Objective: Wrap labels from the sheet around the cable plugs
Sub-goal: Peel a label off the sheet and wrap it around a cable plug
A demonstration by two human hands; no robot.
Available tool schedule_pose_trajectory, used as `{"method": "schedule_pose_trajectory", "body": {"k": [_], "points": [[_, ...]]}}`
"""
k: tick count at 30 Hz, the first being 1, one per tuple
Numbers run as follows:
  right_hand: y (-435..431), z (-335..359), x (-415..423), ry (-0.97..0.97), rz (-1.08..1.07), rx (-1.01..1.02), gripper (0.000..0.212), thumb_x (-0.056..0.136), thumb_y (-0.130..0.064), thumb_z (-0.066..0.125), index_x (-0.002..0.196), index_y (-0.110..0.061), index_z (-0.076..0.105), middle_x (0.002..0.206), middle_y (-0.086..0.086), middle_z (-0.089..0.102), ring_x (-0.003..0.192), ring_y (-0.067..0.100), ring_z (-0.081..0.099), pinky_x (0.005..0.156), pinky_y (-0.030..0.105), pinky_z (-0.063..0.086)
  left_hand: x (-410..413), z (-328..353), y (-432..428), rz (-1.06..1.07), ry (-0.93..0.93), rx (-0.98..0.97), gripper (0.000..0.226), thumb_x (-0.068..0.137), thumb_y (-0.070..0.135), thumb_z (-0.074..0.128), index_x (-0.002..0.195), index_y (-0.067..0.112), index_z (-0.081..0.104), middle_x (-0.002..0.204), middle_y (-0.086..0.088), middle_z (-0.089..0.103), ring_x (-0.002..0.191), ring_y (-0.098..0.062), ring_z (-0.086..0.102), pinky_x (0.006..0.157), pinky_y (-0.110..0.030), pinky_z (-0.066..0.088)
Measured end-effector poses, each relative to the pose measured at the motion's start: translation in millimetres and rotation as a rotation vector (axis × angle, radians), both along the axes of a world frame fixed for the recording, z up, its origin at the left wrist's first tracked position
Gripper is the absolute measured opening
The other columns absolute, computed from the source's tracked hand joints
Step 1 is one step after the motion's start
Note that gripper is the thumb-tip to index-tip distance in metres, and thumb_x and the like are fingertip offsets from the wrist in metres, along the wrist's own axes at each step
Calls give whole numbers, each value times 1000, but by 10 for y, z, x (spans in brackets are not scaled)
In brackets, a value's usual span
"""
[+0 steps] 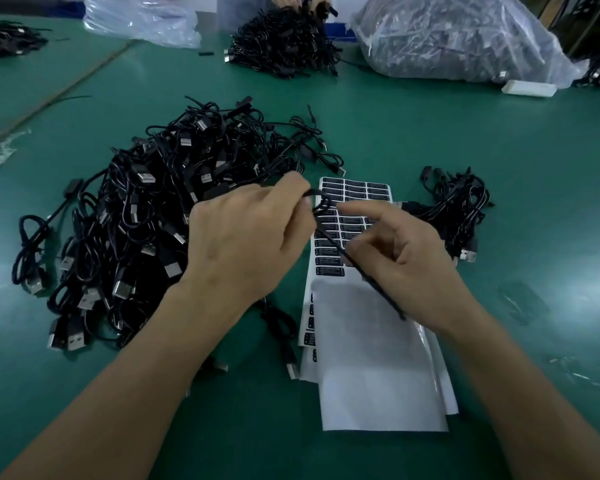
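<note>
One thin black cable (329, 242) is held stretched over the white backing sheet of black printed labels (368, 341) on the green table (499, 140), presumably so that a label can be reached at once. It is pinched near its loop by the curled fingers of the left hand (246, 237) and gripped lower down by those of the right hand (409, 251); its plug cannot be made out.

Left hand (246, 237), right hand (409, 251) both pinch cable (329, 240); forearms converge.

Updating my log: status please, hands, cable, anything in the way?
Left hand pinches black cable; right hand holds it lower down. Cable over label sheet. Cable pile at left, not blocking.
</note>
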State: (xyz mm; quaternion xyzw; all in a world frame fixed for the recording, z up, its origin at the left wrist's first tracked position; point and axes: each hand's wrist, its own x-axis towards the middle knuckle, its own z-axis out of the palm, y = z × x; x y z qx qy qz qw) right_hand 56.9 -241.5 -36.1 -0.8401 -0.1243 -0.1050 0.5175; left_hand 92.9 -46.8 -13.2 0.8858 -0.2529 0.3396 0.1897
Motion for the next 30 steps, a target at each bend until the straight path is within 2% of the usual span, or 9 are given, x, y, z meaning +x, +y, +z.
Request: {"method": "schedule_pose_trajectory", "body": {"k": [2,6,9,12,15,19,22,26,30], "points": [[-11,-8,-2,75,60,26,40,95,-18,67,124,-45,59,82,-3,74,65,30,60,64,34,53,24,-35,35,99,102,15,34,100,31,38,90,13,65,51,12,36,42,-20,37,48,-22,27],[-49,-1,-11,179,114,74,28,92,-40,69,119,-33,67,86,-3,76,67,9,67,67,21,53,32,-94,86,264,208,30,34,102,33,40,92,14,65,50,15,29,43,-23,35,50,-24,21],[-57,-6,2,181,48,2,18,88,-23,75,105,-32,72,89,-10,76,77,10,72,68,27,59,50,-108,129,344,228,21,35,102,35,39,88,14,63,49,13,30,41,-17,26,50,-22,16],[-90,-26,18,207,-15,28,11,90,-18,73,93,-29,74,78,-6,75,66,10,70,55,24,55,73,-157,154,409,248,58,35,102,34,38,84,15,62,54,10,36,45,-13,27,50,-24,20],[-92,-32,28,195,-20,14,7,91,-21,72,90,-26,76,71,-2,72,61,5,65,54,18,52,59,-156,172,409,272,138,29,99,28,45,102,15,71,86,-2,64,81,-28,55,71,-41,41],[-64,-42,37,134,7,-57,13,95,-24,65,95,-31,76,78,-12,73,65,4,62,58,18,50,4,-96,116,276,271,169,45,92,22,48,135,13,61,130,-6,63,121,-30,54,103,-47,35],[-62,-17,40,83,39,-43,20,91,-15,71,100,-32,75,82,-24,73,74,-4,66,68,9,46,-15,-33,2,11,290,112,44,97,27,38,127,14,67,118,-4,72,110,-27,64,100,-44,42],[-49,-16,36,30,101,111,16,82,-8,77,94,-19,78,87,-2,78,82,14,73,78,26,57,-2,-100,-94,-272,479,168,56,104,43,18,114,16,66,90,-5,72,83,-27,64,81,-46,48],[-47,-9,18,21,72,167,15,78,-15,79,92,-18,75,85,-6,77,77,8,71,72,18,54,60,-233,-56,-382,591,24,50,105,43,25,112,18,67,86,5,70,79,-16,60,78,-41,47]]}}
